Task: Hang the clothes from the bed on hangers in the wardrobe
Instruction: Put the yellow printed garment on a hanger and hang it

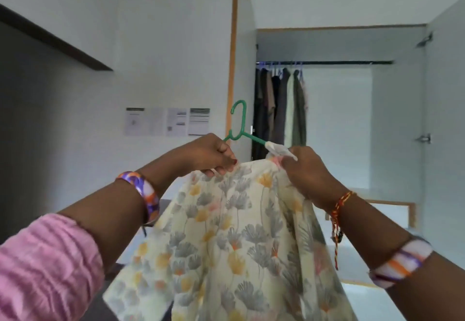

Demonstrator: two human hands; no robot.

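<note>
Before the wardrobe (pixel 337 109), our hands pinch the blouse (pixel 226 232) onto the hanger (pixel 239 129): left (pixel 211 154), right (pixel 304 167). Seating looks unfinished; next, hook the rail (pixel 339 63).

Soft, cool daylight fills the room evenly, perhaps from behind the camera, with no glare. The left wall (pixel 30 119) lies in deep grey shadow under a dark shelf (pixel 50 36). Wide-angle bending curves the wardrobe door edge (pixel 232 51) and stretches the pink sleeve (pixel 42 268). The papers (pixel 167 121) on the wall are too blurred to read, and the whole picture looks slightly smeared
</note>
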